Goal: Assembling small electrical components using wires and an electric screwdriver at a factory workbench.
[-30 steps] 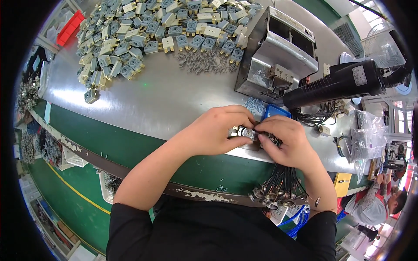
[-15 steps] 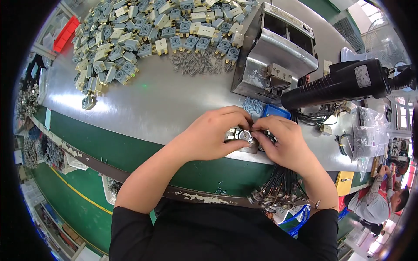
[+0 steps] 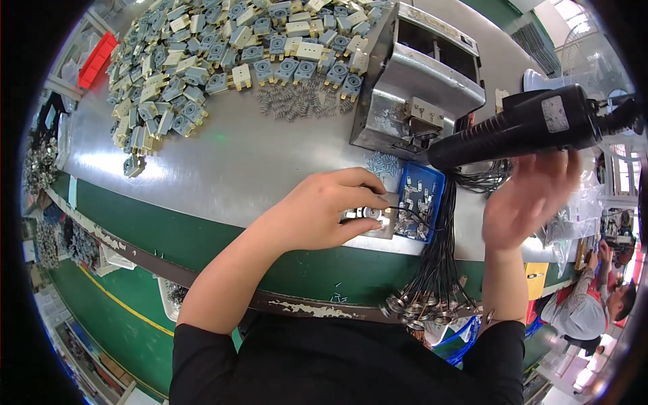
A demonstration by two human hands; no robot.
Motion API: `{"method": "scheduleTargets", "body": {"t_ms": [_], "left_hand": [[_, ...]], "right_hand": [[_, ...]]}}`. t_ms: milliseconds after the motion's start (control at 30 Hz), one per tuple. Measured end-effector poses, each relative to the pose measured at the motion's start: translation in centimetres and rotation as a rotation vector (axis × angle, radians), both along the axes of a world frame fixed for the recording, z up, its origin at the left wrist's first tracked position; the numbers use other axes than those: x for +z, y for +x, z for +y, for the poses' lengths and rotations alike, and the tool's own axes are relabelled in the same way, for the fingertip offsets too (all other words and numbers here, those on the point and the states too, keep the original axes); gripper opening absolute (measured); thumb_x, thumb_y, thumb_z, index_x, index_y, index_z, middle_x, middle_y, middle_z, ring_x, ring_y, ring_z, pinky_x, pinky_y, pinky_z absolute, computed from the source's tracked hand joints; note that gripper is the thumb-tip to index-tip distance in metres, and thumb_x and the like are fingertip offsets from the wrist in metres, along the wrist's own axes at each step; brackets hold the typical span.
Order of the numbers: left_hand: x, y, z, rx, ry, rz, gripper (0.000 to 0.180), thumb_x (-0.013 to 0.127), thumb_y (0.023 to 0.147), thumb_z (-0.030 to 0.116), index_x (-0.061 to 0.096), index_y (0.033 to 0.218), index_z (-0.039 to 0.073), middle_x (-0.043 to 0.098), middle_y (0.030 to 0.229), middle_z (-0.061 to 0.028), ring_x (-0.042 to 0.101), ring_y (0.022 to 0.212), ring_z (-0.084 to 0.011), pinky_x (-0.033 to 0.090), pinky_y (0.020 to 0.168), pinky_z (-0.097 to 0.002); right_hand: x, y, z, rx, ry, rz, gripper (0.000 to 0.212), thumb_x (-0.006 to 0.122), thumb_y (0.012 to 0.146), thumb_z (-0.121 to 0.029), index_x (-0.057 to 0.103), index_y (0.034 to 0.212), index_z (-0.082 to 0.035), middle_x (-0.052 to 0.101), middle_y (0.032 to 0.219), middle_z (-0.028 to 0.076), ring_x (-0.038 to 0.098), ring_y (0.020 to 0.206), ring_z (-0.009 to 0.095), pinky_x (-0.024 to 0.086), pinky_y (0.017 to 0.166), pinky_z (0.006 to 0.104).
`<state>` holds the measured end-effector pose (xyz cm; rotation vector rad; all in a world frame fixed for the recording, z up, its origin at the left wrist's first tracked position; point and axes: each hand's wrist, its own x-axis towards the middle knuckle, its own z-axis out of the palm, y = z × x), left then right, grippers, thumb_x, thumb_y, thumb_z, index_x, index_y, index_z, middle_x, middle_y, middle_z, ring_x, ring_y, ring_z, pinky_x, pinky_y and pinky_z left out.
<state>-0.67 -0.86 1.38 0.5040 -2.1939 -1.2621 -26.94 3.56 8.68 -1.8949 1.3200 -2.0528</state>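
Observation:
Near the table's front edge, my left hand is closed on a small socket-like part, pale with a round metal centre, pinched between thumb and fingers over a small metal plate. A black wire runs from the part to the right. My right hand is raised, blurred by motion, just below the black electric screwdriver. Its fingers look apart, and I see nothing held in them. Whether the fingertips touch the screwdriver is unclear.
A blue tray of small metal pieces stands beside my left hand; black wires with round metal ends hang over the edge. Screws, springs, a grey-and-cream socket heap and a metal machine lie beyond. A person works at right.
My right hand has let go of the part and moved right and up to the screwdriver, uncovering the blue tray. My left hand keeps its hold in nearly the same place.

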Motion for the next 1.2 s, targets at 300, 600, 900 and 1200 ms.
{"method": "scheduleTargets", "body": {"t_ms": [300, 600, 900, 1200], "left_hand": [[0.4, 0.2, 0.2, 0.014, -0.012, -0.027, 0.029, 0.084, 0.081, 0.009, 0.077, 0.109, 0.005, 0.072, 0.117, -0.0121, 0.072, 0.1, -0.032, 0.059, 0.087, -0.0397], [0.2, 0.2, 0.1, 0.016, -0.018, -0.022, 0.029, 0.084, 0.08, 0.008, 0.077, 0.108, 0.006, 0.073, 0.118, -0.0105, 0.073, 0.1, -0.0302, 0.06, 0.085, -0.0391], [0.1, 0.0, 0.0, 0.007, -0.019, -0.019, 0.03, 0.084, 0.079, 0.008, 0.077, 0.108, 0.006, 0.073, 0.117, -0.0103, 0.074, 0.1, -0.03, 0.061, 0.084, -0.0391], [0.1, 0.1, -0.1, 0.006, -0.021, -0.016, 0.029, 0.084, 0.08, 0.009, 0.077, 0.108, 0.006, 0.073, 0.118, -0.0103, 0.073, 0.1, -0.0303, 0.06, 0.085, -0.0394]], "right_hand": [[2.1, 1.0, -4.7, 0.83, 0.465, -0.401, 0.105, 0.043, 0.091, -0.087, 0.036, 0.148, 0.0, 0.06, 0.088, 0.013, 0.063, 0.079, 0.027, 0.052, 0.077, 0.0409], [5.2, 3.4, -6.9, 0.441, 0.272, -0.493, 0.111, 0.033, 0.083, -0.097, 0.042, 0.142, -0.003, 0.052, 0.076, 0.008, 0.05, 0.058, 0.02, 0.045, 0.058, 0.0372], [4.8, 3.6, -8.1, 0.287, 0.318, -0.515, 0.111, 0.03, 0.082, -0.098, 0.045, 0.136, -0.002, 0.051, 0.073, 0.007, 0.048, 0.057, 0.02, 0.043, 0.057, 0.0371], [4.8, 4.0, -8.2, 0.321, 0.335, -0.526, 0.112, 0.029, 0.084, -0.097, 0.047, 0.135, 0.0, 0.052, 0.072, 0.007, 0.049, 0.056, 0.02, 0.042, 0.056, 0.036]]}}
